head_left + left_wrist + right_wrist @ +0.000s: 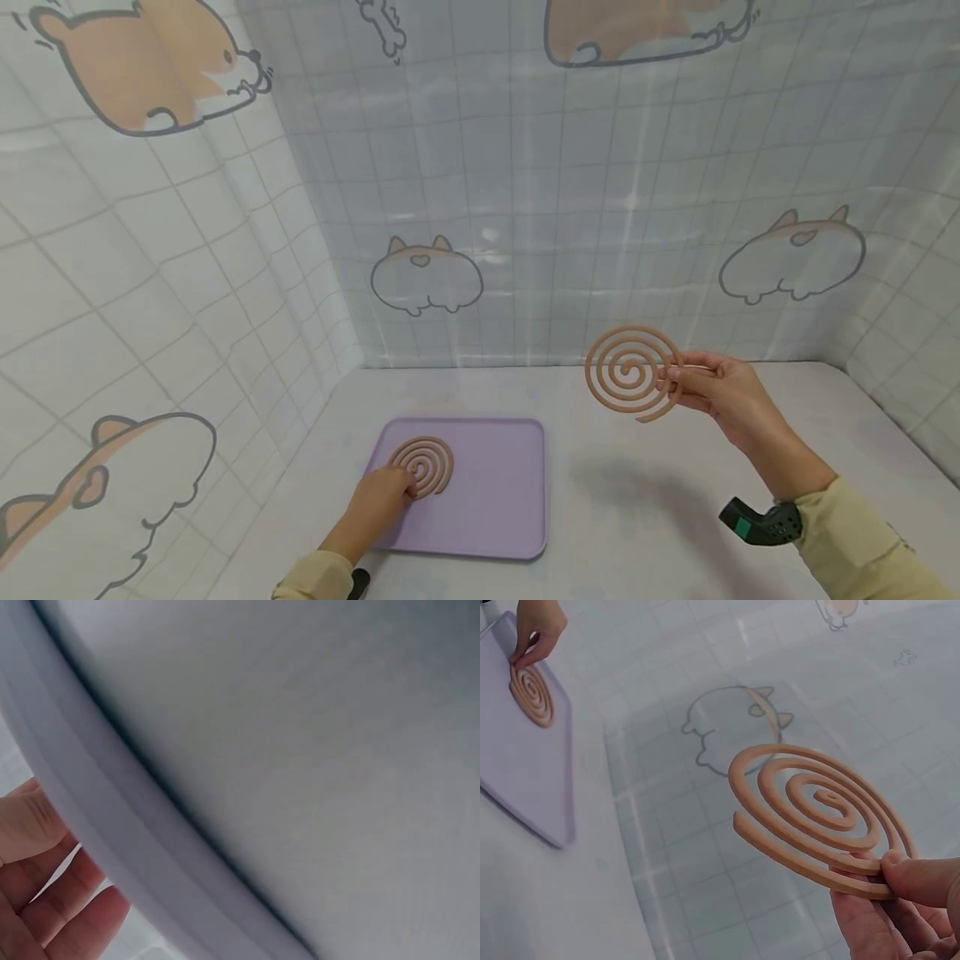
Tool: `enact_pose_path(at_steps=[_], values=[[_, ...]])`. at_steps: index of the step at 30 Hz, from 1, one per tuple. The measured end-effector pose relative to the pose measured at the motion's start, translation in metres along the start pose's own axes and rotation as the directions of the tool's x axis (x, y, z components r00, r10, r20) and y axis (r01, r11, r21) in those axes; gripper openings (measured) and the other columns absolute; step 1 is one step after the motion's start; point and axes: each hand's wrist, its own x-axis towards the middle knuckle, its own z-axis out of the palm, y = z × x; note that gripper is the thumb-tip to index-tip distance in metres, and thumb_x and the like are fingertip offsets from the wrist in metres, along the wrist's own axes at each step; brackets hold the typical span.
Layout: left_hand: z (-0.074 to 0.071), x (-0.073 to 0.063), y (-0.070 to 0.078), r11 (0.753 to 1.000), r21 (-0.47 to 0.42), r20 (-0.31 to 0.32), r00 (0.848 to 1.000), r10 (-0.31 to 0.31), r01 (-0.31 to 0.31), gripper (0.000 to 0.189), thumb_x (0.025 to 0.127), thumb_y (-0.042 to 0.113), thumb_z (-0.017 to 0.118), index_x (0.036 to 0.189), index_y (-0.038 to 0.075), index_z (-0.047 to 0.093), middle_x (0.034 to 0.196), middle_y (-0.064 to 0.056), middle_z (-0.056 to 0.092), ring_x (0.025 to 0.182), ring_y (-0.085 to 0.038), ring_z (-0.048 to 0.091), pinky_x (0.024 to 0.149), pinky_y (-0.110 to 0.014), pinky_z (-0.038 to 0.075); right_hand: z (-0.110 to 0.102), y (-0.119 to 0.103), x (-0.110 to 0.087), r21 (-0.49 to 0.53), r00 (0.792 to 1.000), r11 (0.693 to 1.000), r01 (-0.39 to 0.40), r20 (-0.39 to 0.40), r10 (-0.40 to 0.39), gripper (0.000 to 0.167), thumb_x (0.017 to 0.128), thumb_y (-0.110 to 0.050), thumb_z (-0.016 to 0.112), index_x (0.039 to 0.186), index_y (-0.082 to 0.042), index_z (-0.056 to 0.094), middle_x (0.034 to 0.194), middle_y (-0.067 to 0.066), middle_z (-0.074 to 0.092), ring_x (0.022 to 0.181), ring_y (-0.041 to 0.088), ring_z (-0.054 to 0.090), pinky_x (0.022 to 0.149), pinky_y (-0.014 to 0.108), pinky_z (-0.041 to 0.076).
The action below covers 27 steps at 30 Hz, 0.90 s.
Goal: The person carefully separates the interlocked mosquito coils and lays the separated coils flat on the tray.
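Two tan spiral mosquito coils are in view. My right hand [723,396] pinches one mosquito coil [628,372] at its right edge between thumb and fingers, holding it up above the table. The right wrist view shows this same coil [802,817] close up, tilted. Over the left part of a lavender tray [495,492], my left hand [384,493] pinches the near edge of the other coil [442,462]. Whether that coil touches the tray cannot be told. In the left wrist view a pale lavender edge [112,795] partly covers the left hand's fingers [60,900].
The tray has a low raised rim and stands on a white table [600,533]. Behind and on both sides hangs a shiny tile-pattern sheet [525,208] with cartoon dogs. A dark strap device [761,523] sits on the right wrist.
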Motion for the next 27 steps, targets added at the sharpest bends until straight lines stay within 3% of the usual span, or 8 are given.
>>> enact_pose_path(at_steps=[4,12,19,27], values=[[0.0,-0.001,0.0,1.0,0.014,-0.003,1.0,-0.017,0.017,0.023,0.059,0.004,0.078,0.061,0.019,0.061,0.064,0.009,0.059,0.062,-0.012,0.057,0.057,-0.029,0.046,0.007,0.002,0.002,-0.014,1.0,1.0,-0.016,-0.001,0.016,0.014,0.087,-0.006,0.063,0.1,-0.005,0.059,0.085,0.002,0.07,0.078,0.013,0.068,0.07,0.026,0.054],[-0.005,-0.001,0.004,0.999,0.006,0.017,0.998,-0.052,0.052,0.025,0.059,0.003,0.079,0.06,0.018,0.058,0.063,0.009,0.056,0.061,-0.012,0.055,0.056,-0.03,0.045,0.03,0.016,0.012,-0.122,0.997,0.99,-0.074,0.02,0.077,0.05,0.089,-0.012,0.061,0.125,0.015,0.038,0.087,-0.002,0.069,0.081,0.01,0.067,0.073,0.026,0.053],[-0.003,-0.005,-0.001,0.999,0.027,-0.021,0.999,-0.044,0.044,0.028,0.059,0.004,0.079,0.059,0.019,0.056,0.062,0.011,0.053,0.06,-0.011,0.053,0.054,-0.028,0.043,0.066,0.047,0.029,-0.137,0.982,0.976,-0.167,0.063,0.177,0.042,0.09,-0.007,0.059,0.122,0.016,0.043,0.088,0.005,0.069,0.08,0.012,0.067,0.072,0.028,0.054],[-0.001,-0.004,-0.004,0.999,-0.005,-0.036,0.999,-0.033,0.033,0.028,0.061,0.004,0.077,0.06,0.02,0.055,0.062,0.011,0.052,0.059,-0.01,0.052,0.052,-0.027,0.041,0.106,0.093,0.047,-0.237,0.968,0.947,-0.219,0.072,0.242,0.028,0.086,0.0,0.059,0.11,0.014,0.054,0.085,0.012,0.068,0.07,0.016,0.067,0.065,0.03,0.055]])
